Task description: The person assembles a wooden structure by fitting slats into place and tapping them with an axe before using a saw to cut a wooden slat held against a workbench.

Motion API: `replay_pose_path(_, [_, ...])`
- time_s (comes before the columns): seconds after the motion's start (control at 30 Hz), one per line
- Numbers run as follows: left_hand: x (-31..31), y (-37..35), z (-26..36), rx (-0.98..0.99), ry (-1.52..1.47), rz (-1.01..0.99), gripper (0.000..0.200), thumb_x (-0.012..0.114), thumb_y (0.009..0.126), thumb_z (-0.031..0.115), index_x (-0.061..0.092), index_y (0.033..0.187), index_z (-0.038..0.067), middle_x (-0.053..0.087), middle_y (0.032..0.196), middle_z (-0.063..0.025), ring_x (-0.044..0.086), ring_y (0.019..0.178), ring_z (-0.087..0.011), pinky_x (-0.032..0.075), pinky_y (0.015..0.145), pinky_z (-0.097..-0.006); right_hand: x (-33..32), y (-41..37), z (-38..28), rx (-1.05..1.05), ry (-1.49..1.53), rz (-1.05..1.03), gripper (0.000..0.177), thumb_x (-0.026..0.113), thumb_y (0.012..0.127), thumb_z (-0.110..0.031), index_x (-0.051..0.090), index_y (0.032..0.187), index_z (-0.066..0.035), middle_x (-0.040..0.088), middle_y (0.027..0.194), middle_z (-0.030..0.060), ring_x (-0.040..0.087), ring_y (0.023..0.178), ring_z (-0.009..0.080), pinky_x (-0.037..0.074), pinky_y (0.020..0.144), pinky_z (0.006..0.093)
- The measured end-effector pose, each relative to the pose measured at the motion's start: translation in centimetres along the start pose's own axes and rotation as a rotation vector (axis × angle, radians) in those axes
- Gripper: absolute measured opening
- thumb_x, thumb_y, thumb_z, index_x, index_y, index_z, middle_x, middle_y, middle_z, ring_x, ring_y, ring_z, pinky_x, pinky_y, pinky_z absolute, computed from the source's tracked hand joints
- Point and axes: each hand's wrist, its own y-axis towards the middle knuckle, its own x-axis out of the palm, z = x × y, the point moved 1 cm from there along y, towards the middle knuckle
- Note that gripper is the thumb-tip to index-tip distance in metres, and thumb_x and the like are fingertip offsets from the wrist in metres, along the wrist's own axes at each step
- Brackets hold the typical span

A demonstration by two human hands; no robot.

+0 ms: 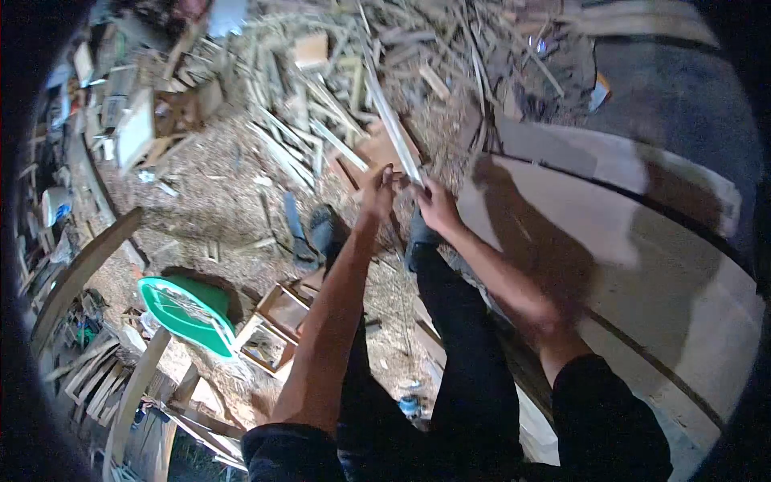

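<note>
A long, thin pale wood strip point(387, 112) runs from the scrap pile at the top down to my right hand point(436, 205), whose fingers are closed around its near end. Just to the left, my left hand point(379, 193) is raised with its fingers bent close together near the strip's end. Whether it holds anything is too small to tell. Beyond the hands, a reddish-brown board point(377, 153) lies on the ground.
Scrap wood point(353, 80) is heaped ahead. A green basin point(189, 313) with thin pieces in it and a wooden box frame point(281, 317) stand at the lower left. Large pale boards point(626, 265) lie at the right. A curved plank point(80, 273) is at the left.
</note>
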Motion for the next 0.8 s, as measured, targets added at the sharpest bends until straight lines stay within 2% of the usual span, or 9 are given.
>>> replay_pose_path(0.03, [0.5, -3.2, 5.8, -0.029, -0.096, 0.026, 0.053, 0.043, 0.101, 0.043, 0.054, 0.127, -0.002, 0.065, 0.114, -0.0113, 0.059, 0.104, -0.0212, 0.049, 0.084, -0.0373, -0.7, -1.9, -2.3, -0.143, -0.046, 0.134, 0.032, 0.061, 0.093, -0.029, 0.058, 0.112, -0.003, 0.064, 0.082, 0.0213, 0.065, 0.075, 0.0381, 0.048, 0.064, 0.0444])
replay_pose_path(0.13, [-0.3, -9.4, 16.2, 0.216, -0.320, -0.029, 0.053, 0.040, 0.101, 0.045, 0.049, 0.134, 0.005, 0.063, 0.118, -0.0133, 0.060, 0.106, -0.0239, 0.047, 0.089, -0.0400, -8.2, -7.1, -15.9, -0.090, -0.029, -0.155, 0.032, 0.054, 0.097, -0.032, 0.060, 0.107, -0.003, 0.064, 0.078, 0.0188, 0.064, 0.070, 0.0329, 0.047, 0.063, 0.0434])
replay_pose_path(0.17, [-0.4, -12.6, 20.3, 0.227, -0.396, 0.017, 0.054, 0.039, 0.101, 0.046, 0.049, 0.133, 0.004, 0.064, 0.114, -0.0132, 0.060, 0.103, -0.0240, 0.047, 0.089, -0.0404, -8.4, -8.0, -16.2, -0.327, -0.025, -0.046, 0.031, 0.053, 0.098, -0.030, 0.060, 0.108, -0.001, 0.063, 0.078, 0.0185, 0.062, 0.070, 0.0330, 0.047, 0.063, 0.0423])
replay_pose_path(0.2, [-0.1, -16.0, 24.5, 0.239, -0.478, 0.057, 0.054, 0.038, 0.101, 0.046, 0.050, 0.132, 0.004, 0.064, 0.110, -0.0130, 0.060, 0.100, -0.0241, 0.047, 0.089, -0.0409, -11.2, -9.8, -20.9, -0.295, -0.005, -0.154, 0.030, 0.052, 0.098, -0.027, 0.060, 0.110, 0.000, 0.063, 0.079, 0.0192, 0.062, 0.072, 0.0350, 0.047, 0.063, 0.0427])
replay_pose_path(0.33, [-0.9, -29.2, 35.7, 0.469, -0.613, 0.076, 0.030, 0.045, 0.102, 0.033, 0.056, 0.108, 0.006, 0.063, 0.099, -0.0070, 0.062, 0.090, -0.0185, 0.052, 0.077, -0.0354, -18.0, -15.7, -33.9, -0.349, -0.006, -0.278, 0.030, 0.049, 0.100, -0.025, 0.060, 0.109, 0.001, 0.055, 0.068, 0.0133, 0.058, 0.064, 0.0200, 0.045, 0.060, 0.0365])
replay_pose_path(0.4, [-1.9, -34.6, 38.3, 0.582, -0.534, 0.148, 0.025, 0.052, 0.099, 0.031, 0.056, 0.114, 0.010, 0.060, 0.096, -0.0020, 0.059, 0.091, -0.0141, 0.052, 0.078, -0.0375, -19.4, -16.8, -37.6, -0.376, 0.030, -0.336, 0.031, 0.048, 0.101, -0.027, 0.061, 0.106, 0.001, 0.054, 0.067, 0.0099, 0.054, 0.063, 0.0154, 0.044, 0.060, 0.0336])
replay_pose_path(0.5, [-3.9, -42.2, 40.6, 0.661, -0.651, 0.213, 0.006, 0.060, 0.096, 0.017, 0.055, 0.094, 0.014, 0.060, 0.086, 0.0009, 0.061, 0.080, -0.0108, 0.055, 0.068, -0.0332, -19.7, -18.5, -40.0, -0.379, 0.135, -0.435, 0.034, 0.047, 0.102, -0.029, 0.062, 0.101, 0.001, 0.055, 0.067, 0.0063, 0.052, 0.064, 0.0124, 0.043, 0.061, 0.0314])
replay_pose_path(0.67, [-7.8, -52.8, 41.0, 0.771, -0.783, 0.447, 0.024, 0.065, 0.092, 0.012, 0.045, 0.079, 0.014, 0.055, 0.076, 0.0026, 0.061, 0.073, -0.0106, 0.059, 0.062, -0.0306, -18.0, -23.9, -47.7, -0.377, 0.195, -0.506, 0.034, 0.048, 0.103, -0.027, 0.063, 0.098, 0.003, 0.059, 0.075, -0.0005, 0.052, 0.072, 0.0068, 0.044, 0.066, 0.0241])
replay_pose_path(0.8, [-12.4, -59.4, 37.3, 0.800, -0.857, 0.576, 0.028, 0.066, 0.092, 0.014, 0.042, 0.077, 0.013, 0.059, 0.080, -0.0013, 0.065, 0.075, -0.0136, 0.060, 0.063, -0.0329, -13.6, -28.9, -51.4, -0.503, 0.183, -0.576, 0.032, 0.053, 0.101, -0.025, 0.062, 0.113, 0.004, 0.063, 0.080, 0.0006, 0.056, 0.070, 0.0077, 0.047, 0.064, 0.0250])
